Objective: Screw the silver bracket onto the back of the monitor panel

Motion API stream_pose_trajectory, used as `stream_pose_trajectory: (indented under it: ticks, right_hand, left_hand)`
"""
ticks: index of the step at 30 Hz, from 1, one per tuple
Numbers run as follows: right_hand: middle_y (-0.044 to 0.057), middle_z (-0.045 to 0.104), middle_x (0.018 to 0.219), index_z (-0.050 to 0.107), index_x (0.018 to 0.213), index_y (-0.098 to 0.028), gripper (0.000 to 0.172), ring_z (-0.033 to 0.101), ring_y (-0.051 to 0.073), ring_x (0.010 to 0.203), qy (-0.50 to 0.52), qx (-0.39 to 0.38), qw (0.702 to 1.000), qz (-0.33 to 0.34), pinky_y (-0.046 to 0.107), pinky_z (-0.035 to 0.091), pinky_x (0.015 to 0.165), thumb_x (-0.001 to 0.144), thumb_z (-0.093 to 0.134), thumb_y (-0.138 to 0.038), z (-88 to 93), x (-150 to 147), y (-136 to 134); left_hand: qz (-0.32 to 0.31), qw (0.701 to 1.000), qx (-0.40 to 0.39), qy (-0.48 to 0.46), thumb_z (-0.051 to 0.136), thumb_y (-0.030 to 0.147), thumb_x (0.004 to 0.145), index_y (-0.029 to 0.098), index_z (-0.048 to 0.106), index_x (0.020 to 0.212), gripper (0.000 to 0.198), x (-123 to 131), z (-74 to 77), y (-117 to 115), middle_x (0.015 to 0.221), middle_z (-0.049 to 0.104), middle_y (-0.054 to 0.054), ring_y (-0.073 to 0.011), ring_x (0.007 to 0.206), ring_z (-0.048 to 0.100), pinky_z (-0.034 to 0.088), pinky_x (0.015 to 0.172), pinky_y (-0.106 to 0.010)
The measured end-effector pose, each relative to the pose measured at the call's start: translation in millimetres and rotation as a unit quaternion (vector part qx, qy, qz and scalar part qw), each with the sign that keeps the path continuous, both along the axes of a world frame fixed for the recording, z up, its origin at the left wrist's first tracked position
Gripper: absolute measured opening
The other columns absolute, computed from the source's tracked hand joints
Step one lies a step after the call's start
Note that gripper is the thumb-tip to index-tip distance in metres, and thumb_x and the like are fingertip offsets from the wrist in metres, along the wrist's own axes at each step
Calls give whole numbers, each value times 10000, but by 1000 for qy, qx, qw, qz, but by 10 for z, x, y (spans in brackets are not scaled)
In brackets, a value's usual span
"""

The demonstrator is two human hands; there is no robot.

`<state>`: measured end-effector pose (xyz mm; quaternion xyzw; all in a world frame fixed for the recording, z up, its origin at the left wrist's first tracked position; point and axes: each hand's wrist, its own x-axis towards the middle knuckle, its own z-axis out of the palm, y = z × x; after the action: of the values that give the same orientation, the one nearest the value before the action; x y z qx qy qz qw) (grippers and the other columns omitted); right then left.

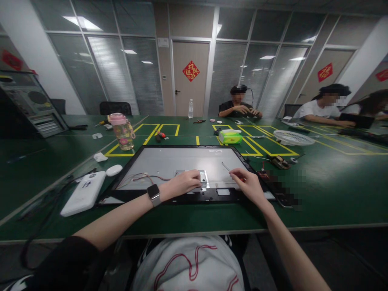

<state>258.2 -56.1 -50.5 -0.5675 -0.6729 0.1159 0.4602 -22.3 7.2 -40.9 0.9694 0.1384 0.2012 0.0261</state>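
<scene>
A large flat display panel (169, 157) with a black frame lies on the green table in front of me. My left hand (189, 180), wearing a watch on the wrist, rests over a metal bracket (203, 176) near the panel's lower middle. Its fingers are bent and pressed together at the bracket; what they pinch, if anything, is hidden. Thin coloured wires (142, 176) run across the panel to the left of that hand. My right hand (247, 184) is closed round a screwdriver (225, 166). The screwdriver's thin shaft points up and left above the panel, apart from the bracket.
Left of the panel are a white power bank (83, 195), a white oval object (114, 170) and a pink-lidded bottle (123, 133). Beyond it stands a green tissue pack (230, 137). A white basket (293, 138) and small tools lie right. Co-workers sit across the table.
</scene>
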Motion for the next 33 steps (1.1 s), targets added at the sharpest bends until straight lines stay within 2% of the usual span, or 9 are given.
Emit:
stream_pose_trajectory:
  ticks: [6, 11, 25, 30, 33]
  right_hand:
    - [88, 730, 829, 691, 803, -166, 246, 673, 227, 769, 24, 26, 998, -53, 354, 529, 753, 791, 568, -379, -23, 145, -3]
    - [87, 717, 825, 690, 777, -173, 244, 658, 218, 738, 25, 33, 997, -66, 356, 537, 722, 775, 572, -387, -58, 179, 22]
    - [97, 704, 872, 691, 820, -166, 243, 661, 215, 750, 4, 7, 998, -62, 350, 538, 718, 785, 553, -364, -156, 221, 48]
    - [106, 679, 936, 680, 895, -160, 228, 661, 219, 750, -79, -27, 992, -90, 356, 521, 728, 785, 548, -309, -210, 236, 40]
    - [115, 675, 935, 661, 986, -156, 248, 662, 266, 848, -174, -48, 975, -132, 378, 502, 766, 788, 544, -247, -235, 227, 18]
  left_hand:
    - [-3, 999, 28, 22, 527, 174, 931, 149, 678, 868, 166, 1, 71, -24, 868, 589, -53, -146, 788, 543, 430, 708, -238]
    - [-20, 999, 39, 31, 520, 158, 928, 149, 669, 857, 165, 24, 112, -31, 854, 575, -51, -150, 786, 542, 432, 716, -242]
    - [-1, 1000, -29, 9, 527, 172, 930, 154, 703, 863, 189, -18, 66, -10, 855, 585, -47, -141, 790, 541, 420, 715, -236]
    - [5, 999, -45, 17, 565, 156, 905, 151, 716, 853, 159, -7, 99, -33, 843, 597, -46, -140, 784, 560, 428, 721, -232]
    - [20, 998, -51, 17, 599, 143, 878, 148, 719, 807, 139, 22, 109, -28, 828, 605, -41, -138, 774, 568, 432, 706, -227]
